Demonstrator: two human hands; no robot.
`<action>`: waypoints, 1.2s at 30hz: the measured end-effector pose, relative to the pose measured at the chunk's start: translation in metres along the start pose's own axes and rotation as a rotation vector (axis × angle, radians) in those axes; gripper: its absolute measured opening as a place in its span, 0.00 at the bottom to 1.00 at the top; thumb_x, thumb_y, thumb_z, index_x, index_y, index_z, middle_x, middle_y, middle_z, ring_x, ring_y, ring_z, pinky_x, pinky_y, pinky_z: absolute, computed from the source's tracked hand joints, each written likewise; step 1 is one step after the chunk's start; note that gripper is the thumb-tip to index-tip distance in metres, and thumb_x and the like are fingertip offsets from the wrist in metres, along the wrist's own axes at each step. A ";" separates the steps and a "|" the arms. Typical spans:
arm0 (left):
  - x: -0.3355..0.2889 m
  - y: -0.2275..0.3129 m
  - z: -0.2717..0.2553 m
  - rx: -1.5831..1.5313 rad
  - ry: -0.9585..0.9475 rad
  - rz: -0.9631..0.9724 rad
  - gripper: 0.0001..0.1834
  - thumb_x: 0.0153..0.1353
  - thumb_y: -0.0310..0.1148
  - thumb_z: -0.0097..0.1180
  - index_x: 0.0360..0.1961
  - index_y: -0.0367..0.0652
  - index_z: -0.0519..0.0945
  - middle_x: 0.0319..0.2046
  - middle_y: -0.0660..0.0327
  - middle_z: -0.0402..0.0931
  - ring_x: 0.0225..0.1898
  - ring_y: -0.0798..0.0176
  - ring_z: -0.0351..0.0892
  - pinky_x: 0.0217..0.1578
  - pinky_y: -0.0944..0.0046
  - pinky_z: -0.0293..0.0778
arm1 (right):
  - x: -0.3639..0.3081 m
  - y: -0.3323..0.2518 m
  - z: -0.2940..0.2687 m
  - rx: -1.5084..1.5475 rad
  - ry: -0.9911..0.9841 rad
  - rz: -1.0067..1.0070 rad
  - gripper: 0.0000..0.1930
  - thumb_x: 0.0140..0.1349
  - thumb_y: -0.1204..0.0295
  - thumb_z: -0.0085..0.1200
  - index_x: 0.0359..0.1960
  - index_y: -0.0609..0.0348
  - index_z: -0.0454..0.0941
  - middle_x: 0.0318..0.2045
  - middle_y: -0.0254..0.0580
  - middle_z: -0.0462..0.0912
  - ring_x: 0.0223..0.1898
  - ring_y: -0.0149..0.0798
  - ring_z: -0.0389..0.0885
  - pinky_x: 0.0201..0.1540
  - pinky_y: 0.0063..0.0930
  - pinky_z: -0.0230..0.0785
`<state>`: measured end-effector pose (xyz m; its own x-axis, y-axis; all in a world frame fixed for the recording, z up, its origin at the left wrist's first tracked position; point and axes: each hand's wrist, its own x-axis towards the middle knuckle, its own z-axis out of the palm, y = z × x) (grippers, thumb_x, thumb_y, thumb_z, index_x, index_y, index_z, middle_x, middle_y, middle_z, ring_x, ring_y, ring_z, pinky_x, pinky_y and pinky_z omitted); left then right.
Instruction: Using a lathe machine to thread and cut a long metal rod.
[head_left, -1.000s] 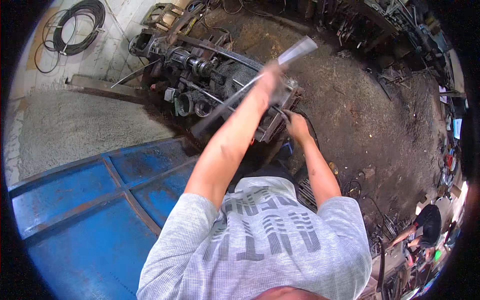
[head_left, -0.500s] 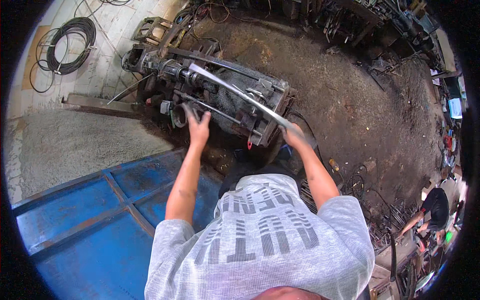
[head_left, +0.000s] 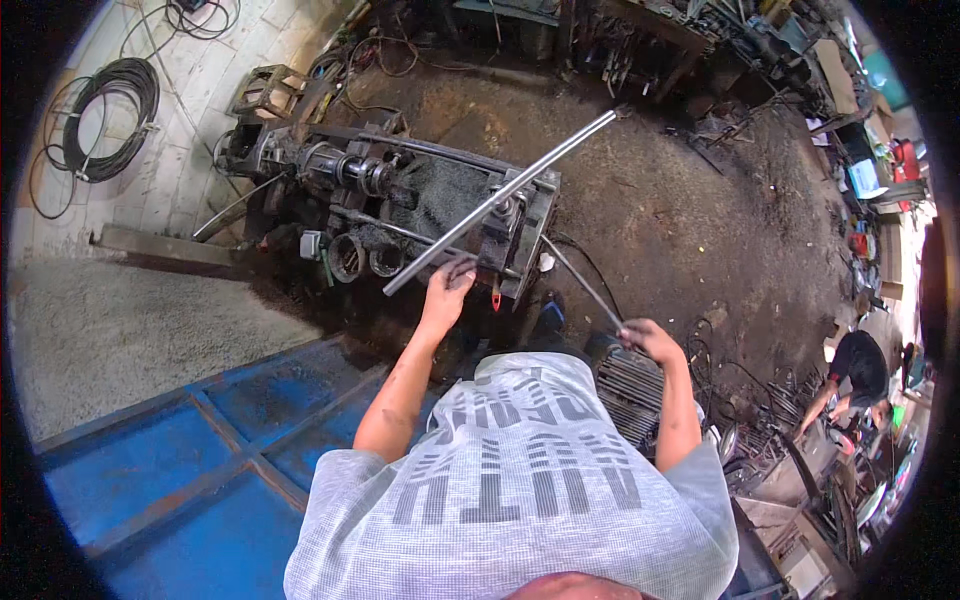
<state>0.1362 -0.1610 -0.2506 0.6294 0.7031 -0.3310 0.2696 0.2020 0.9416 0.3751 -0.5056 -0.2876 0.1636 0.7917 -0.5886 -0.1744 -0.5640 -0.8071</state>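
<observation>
A long shiny metal rod [head_left: 545,165] lies aslant over the right end of a dark, greasy machine [head_left: 430,190], its far end sticking out past the frame. Close to the rod's near end, my left hand [head_left: 452,284] has its fingers curled in against it; the grip is partly hidden. My right hand [head_left: 650,340] is closed around the end of a thin metal bar [head_left: 582,278]. That bar runs up to the machine's right end. Below the rod, a small red-tipped part [head_left: 496,298] hangs at the machine's front edge.
Blue metal panels with a rusty frame [head_left: 190,500] lie at lower left. Coiled black cable [head_left: 105,120] and a rusty frame stool [head_left: 268,92] are at upper left. Stacked bars [head_left: 632,395] lie beside my right forearm. Another person [head_left: 858,370] bends over at far right.
The rod has swung round, its far end now pointing up and right. My right hand has left the rod and taken the thin bar. My left hand has moved right, to the rod.
</observation>
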 end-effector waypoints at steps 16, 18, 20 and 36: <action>-0.064 0.089 -0.042 -0.411 -0.646 0.028 0.20 0.61 0.33 0.56 0.54 0.40 0.75 0.39 0.64 0.79 0.38 0.73 0.75 0.40 0.70 0.73 | -0.012 -0.195 0.192 0.223 -0.053 -0.258 0.10 0.60 0.74 0.52 0.40 0.68 0.77 0.26 0.31 0.75 0.28 0.24 0.68 0.31 0.20 0.62; -0.066 0.114 -0.068 -0.555 -0.531 0.091 0.20 0.60 0.35 0.58 0.51 0.36 0.76 0.41 0.62 0.79 0.44 0.67 0.76 0.48 0.65 0.69 | -0.001 -0.230 0.211 0.164 -0.073 -0.346 0.11 0.61 0.71 0.52 0.39 0.67 0.77 0.26 0.31 0.75 0.28 0.24 0.68 0.32 0.20 0.61; -0.069 0.134 -0.090 -0.742 -0.431 0.116 0.17 0.61 0.34 0.57 0.48 0.34 0.78 0.38 0.61 0.80 0.40 0.69 0.77 0.43 0.68 0.72 | 0.003 -0.251 0.224 0.124 -0.111 -0.382 0.12 0.62 0.69 0.52 0.39 0.67 0.77 0.27 0.31 0.76 0.28 0.25 0.68 0.32 0.20 0.62; -0.086 0.155 -0.177 -0.856 0.354 0.595 0.10 0.54 0.25 0.63 0.39 0.36 0.81 0.37 0.59 0.81 0.37 0.69 0.79 0.42 0.70 0.73 | 0.035 -0.310 0.268 0.240 0.013 -0.627 0.20 0.63 0.67 0.50 0.51 0.71 0.70 0.35 0.39 0.78 0.33 0.29 0.73 0.36 0.22 0.64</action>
<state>-0.0055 -0.0698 -0.0656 0.2093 0.9730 0.0977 -0.6880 0.0756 0.7217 0.1747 -0.2406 -0.0457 0.3160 0.9487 -0.0134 -0.2536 0.0709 -0.9647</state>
